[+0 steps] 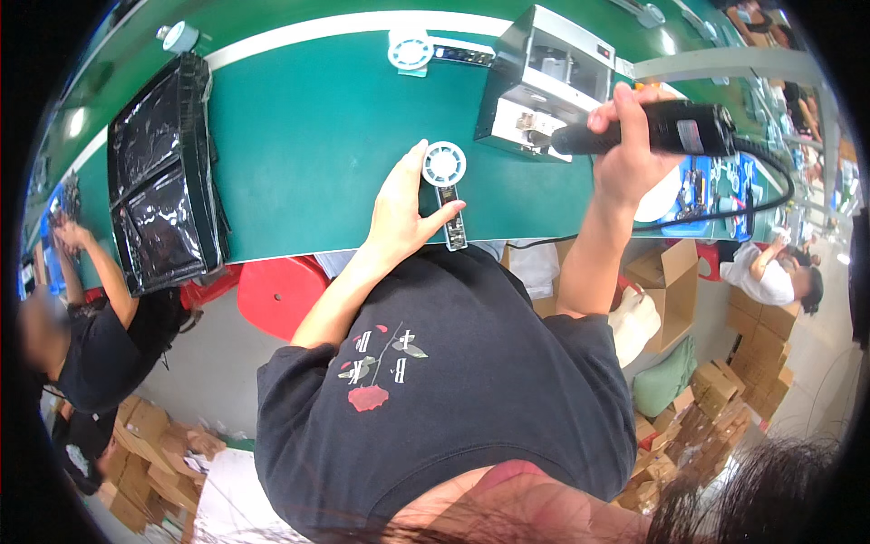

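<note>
My right hand is wrapped round a black electric screwdriver, lying nearly level. Its front end points left at the front opening of a silver and black screw feeder; I cannot see whether the tip holds a screw. Near the table's front edge my left hand holds a small handheld fan, its thumb across the handle. The fan has a round white head, and its handle is open, showing the parts inside. A second handheld fan lies farther back, its handle toward the feeder.
Black glossy plastic packages are stacked on the green table at left. The screwdriver's cord loops at right beside a blue tray of parts. A red stool and a cardboard box stand below the edge. Co-workers sit either side.
</note>
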Demonstrator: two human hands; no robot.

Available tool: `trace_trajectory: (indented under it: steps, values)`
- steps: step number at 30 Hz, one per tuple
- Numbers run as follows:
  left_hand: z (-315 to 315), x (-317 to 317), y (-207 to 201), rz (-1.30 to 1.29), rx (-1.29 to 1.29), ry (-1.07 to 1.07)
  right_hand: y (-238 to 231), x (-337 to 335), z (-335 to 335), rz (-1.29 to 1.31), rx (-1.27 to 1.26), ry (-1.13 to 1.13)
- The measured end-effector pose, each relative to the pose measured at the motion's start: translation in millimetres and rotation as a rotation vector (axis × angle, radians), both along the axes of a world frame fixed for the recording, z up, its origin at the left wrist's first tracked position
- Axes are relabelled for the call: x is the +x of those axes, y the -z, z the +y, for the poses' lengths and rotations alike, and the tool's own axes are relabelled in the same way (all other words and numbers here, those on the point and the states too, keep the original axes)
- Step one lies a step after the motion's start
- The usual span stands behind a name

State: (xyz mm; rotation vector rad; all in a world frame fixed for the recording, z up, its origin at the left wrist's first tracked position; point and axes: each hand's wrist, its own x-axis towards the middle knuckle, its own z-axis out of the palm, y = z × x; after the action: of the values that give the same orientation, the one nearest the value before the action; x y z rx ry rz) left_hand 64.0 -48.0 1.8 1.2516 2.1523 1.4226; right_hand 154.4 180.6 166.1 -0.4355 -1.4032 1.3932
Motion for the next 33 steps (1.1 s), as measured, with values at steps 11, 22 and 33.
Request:
trace_trajectory:
  steps: [11, 22, 33]
  values:
    - [-3, -3, 5, 0.068, 0.088, -0.014, 8, 17, -80, -0.003, -0.004, -0.249]
    - [1, -5, 7, 0.051, 0.144, -0.048, 20, 9, -99, -0.074, -0.054, -0.258]
    - [1, -5, 7, 0.040, 0.147, -0.063, 23, 6, -98, -0.076, -0.026, -0.260]
